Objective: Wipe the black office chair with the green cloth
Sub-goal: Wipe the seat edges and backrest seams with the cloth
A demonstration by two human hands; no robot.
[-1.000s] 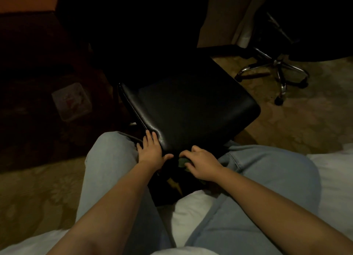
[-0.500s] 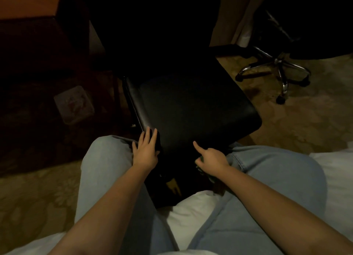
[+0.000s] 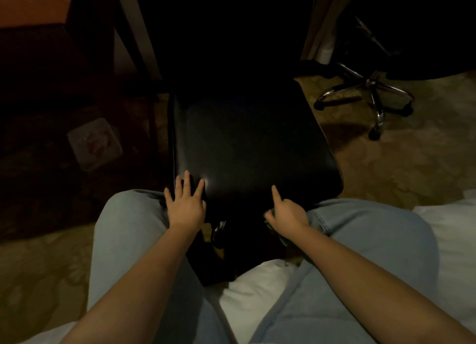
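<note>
Between the knees of a seated person in pale jeans (image 3: 128,240), we see the black office chair (image 3: 247,148) drawn up close, its padded seat facing us and its back lost in shadow. The left hand (image 3: 186,207) lies flat on the seat's near left corner, fingers straight and spread, holding nothing. The right hand (image 3: 287,215) sits at the seat's near edge, right of the middle. Its forefinger stretches out onto the padding while the other fingers curl under. Below those curled fingers we make out the green cloth (image 3: 277,229), a dark bunched fold gripped in the hand and hanging just off the seat's front edge. In this dim light we cannot tell whether it touches the chair. The person sits on a bed (image 3: 252,289) with white covers. On the patterned carpet (image 3: 412,163) to the right, well apart, stands the chrome wheeled base of a second chair (image 3: 371,91). A pale square object (image 3: 94,144) lies on the floor to the left.
</note>
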